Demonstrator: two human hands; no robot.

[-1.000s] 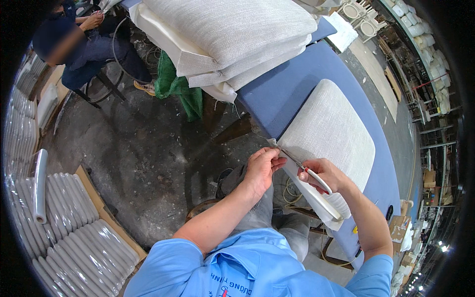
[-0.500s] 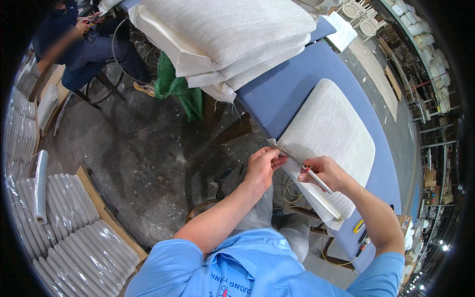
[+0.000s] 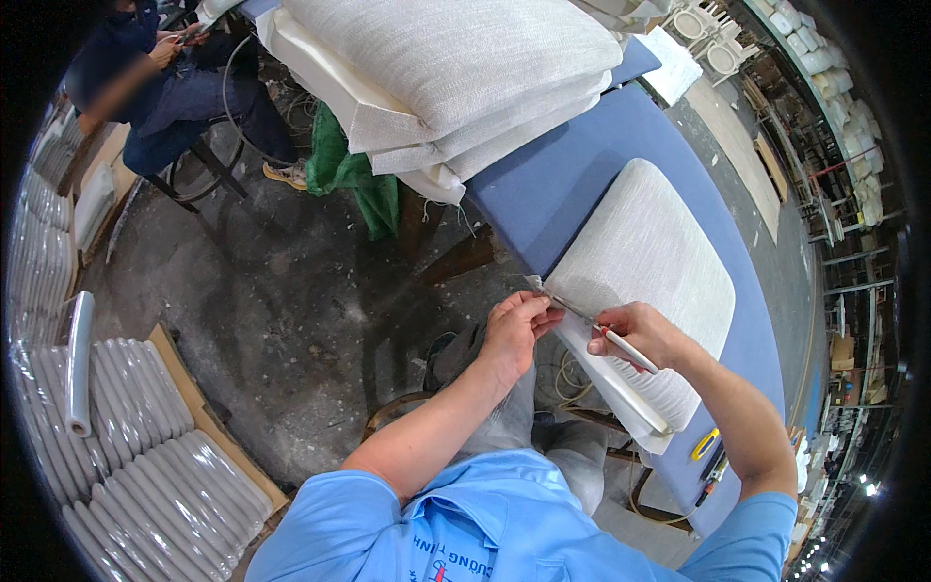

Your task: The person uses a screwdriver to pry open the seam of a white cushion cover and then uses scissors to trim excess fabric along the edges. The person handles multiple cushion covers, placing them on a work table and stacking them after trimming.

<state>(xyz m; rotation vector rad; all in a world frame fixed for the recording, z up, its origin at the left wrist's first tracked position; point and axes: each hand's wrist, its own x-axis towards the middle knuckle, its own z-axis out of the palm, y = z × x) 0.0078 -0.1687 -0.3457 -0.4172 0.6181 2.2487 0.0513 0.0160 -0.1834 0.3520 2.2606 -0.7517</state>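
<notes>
A pale woven cushion [image 3: 650,247] lies on the blue-topped table [image 3: 543,184], its white fabric flap [image 3: 611,383] hanging over the near edge. My left hand [image 3: 514,335] pinches the loose fabric at the cushion's left corner between thumb and fingers. My right hand [image 3: 635,335] is closed round a slim tool [image 3: 628,350] with a white-and-red handle. Its thin metal end points left along the fabric edge, close to my left fingertips. Whether that end is one blade or two I cannot tell.
Stacked pale cushions [image 3: 456,68] stand on the table's far left. A yellow cutter [image 3: 705,444] lies by my right forearm. Plastic-wrapped grey rolls [image 3: 175,495] lie in cartons at lower left. Another person [image 3: 194,107] sits at upper left, beside a green sack [image 3: 354,179].
The tool's handle has swung slightly in my right hand, its rear end moving a little right. My left hand keeps its pinch at the corner.
</notes>
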